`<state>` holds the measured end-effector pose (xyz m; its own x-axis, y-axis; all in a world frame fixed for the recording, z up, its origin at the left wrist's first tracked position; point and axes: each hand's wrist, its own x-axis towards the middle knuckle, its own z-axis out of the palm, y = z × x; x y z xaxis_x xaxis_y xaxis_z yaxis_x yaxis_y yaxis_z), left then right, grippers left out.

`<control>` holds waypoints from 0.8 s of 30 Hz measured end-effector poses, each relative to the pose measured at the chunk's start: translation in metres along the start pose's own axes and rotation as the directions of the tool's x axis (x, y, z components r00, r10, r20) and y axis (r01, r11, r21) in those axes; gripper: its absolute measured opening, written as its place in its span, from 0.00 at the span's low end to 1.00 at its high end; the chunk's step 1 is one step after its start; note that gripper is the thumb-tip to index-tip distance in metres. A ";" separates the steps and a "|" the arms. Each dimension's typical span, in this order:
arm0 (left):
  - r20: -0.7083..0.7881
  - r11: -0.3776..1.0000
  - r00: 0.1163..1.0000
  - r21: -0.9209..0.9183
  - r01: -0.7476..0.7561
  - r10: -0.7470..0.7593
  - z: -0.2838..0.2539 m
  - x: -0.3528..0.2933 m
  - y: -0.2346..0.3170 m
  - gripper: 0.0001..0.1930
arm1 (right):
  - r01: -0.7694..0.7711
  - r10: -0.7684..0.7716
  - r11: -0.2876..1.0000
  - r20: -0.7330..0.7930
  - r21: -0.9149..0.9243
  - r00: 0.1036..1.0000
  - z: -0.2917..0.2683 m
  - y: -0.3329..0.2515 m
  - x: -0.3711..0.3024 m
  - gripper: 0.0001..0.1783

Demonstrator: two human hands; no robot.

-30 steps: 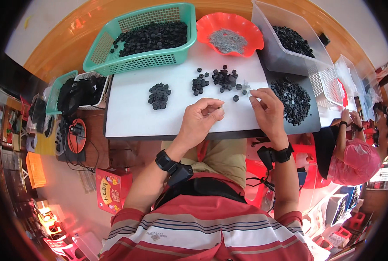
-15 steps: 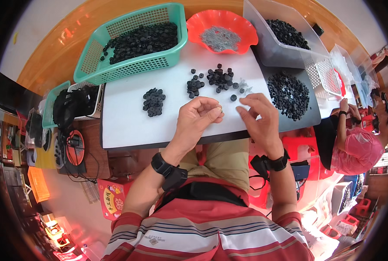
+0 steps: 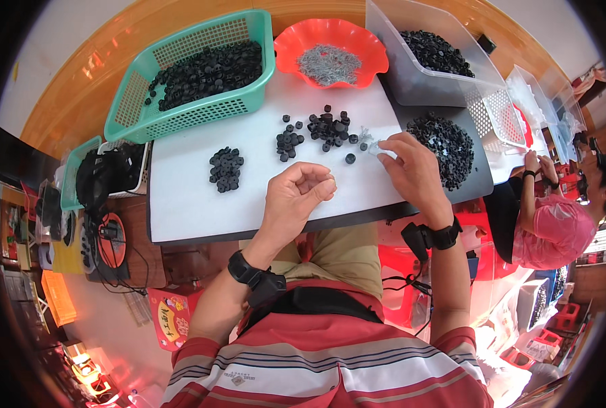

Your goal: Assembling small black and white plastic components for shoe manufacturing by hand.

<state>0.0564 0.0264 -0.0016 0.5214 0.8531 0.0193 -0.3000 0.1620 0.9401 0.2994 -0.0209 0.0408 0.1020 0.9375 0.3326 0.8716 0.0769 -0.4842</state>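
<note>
My left hand (image 3: pixel 296 195) is closed above the front of the white tabletop (image 3: pixel 187 204), thumb pressed to the curled fingers; whatever it holds is hidden. To its right, my right hand (image 3: pixel 415 170) has thumb and forefinger apart at a few small clear-grey pieces (image 3: pixel 374 147). Beside them lies a loose cluster of small black round parts (image 3: pixel 329 129), with one single black part (image 3: pixel 350 158) nearer me. A smaller group of black parts (image 3: pixel 289 141) sits left of that cluster, and a tight pile of black parts (image 3: pixel 226 169) is farther left.
Along the back stand a green basket (image 3: pixel 180 115) of black parts, a red scalloped bowl (image 3: pixel 286 51) of thin grey metal pieces, and a clear bin (image 3: pixel 425 85) of black parts. Right, black parts (image 3: pixel 446 146) cover a dark board. A person in pink (image 3: pixel 554 231) sits far right.
My right hand has moved right and away from my left hand, to the clear-grey pieces. My left hand stays closed near the same place. The whole view has shifted slightly.
</note>
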 end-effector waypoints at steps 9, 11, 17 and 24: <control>-0.011 1.000 1.000 0.008 -0.021 0.021 -0.002 -0.003 0.000 0.09 | -0.031 0.027 0.990 0.037 0.134 0.999 0.005 -0.018 -0.004 0.10; -0.018 1.000 1.000 0.007 -0.021 0.021 -0.001 -0.004 -0.001 0.09 | -0.003 -0.002 0.990 0.033 0.142 0.999 0.012 -0.023 -0.004 0.11; -0.025 1.000 0.999 0.006 -0.027 0.027 -0.001 -0.005 -0.002 0.09 | 0.086 -0.086 0.996 0.020 0.005 0.996 0.033 -0.025 0.001 0.11; -0.033 0.999 0.999 -0.006 -0.032 0.032 -0.001 -0.006 0.000 0.09 | 0.081 -0.082 0.997 0.067 0.019 0.994 0.037 -0.025 -0.001 0.10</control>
<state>0.0529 0.0219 -0.0019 0.4851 0.8736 0.0381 -0.3210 0.1374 0.9371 0.2600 -0.0114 0.0226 -0.0018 0.9486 0.3165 0.8677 0.1588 -0.4710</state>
